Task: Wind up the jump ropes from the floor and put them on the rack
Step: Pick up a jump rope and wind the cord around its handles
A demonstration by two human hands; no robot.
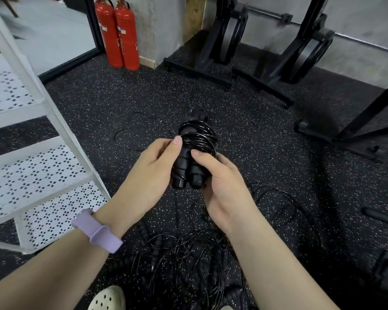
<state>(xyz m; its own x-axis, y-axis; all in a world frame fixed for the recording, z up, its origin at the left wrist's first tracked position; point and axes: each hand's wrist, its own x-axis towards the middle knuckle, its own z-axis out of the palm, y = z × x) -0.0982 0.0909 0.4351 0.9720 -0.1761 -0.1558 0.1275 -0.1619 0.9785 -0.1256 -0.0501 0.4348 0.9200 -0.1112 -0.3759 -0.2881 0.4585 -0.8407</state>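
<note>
We hold a black plastic jump rope [194, 151], its thin shiny cord coiled round two ribbed handles, above the speckled black rubber floor [255, 121]. Our left hand [150, 171] curls round the handles, thumb on the coils; our right hand [220, 184] grips them from the other side. A tangle of black ropes [188, 253] lies below, beside the white perforated metal rack [43, 175].

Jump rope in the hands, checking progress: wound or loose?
Mostly wound: jump rope cord coils around both handles, a loose strand trailing to the floor.
</note>
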